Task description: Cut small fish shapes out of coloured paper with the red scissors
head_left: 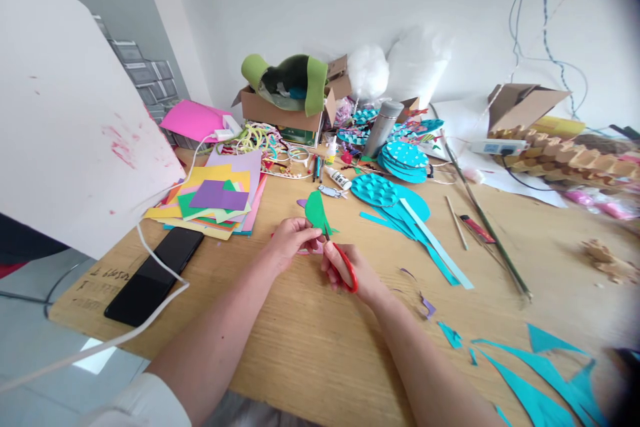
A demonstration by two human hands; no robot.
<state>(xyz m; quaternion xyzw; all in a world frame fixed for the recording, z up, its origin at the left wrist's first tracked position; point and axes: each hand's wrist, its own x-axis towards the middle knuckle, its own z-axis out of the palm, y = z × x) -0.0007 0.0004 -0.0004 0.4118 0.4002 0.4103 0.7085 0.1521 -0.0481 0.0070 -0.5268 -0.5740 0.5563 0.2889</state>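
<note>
My left hand (pixel 291 240) pinches the lower edge of a green piece of paper (pixel 315 209) with a rounded top, held above the table. In my right hand (pixel 357 265) is a pair of scissors (pixel 352 271) with red handles. Their blades meet the paper's lower right part, where a narrow green strip sticks out. Behind the green paper, the edge of a purple piece (pixel 301 203) shows. Something pink lies beneath my hands, mostly covered. Past them are a fish-shaped paper cutout (pixel 332 192) and a white glue bottle (pixel 339 178).
Stacked coloured paper (pixel 220 199) and a black phone (pixel 153 275) lie left, with a white cable (pixel 165 265) crossing. Blue paper discs (pixel 375 191), strips and a long stick (pixel 480 213) are right. Blue scraps (pixel 530 373) lie front right. A grey thermos (pixel 384 128) stands behind.
</note>
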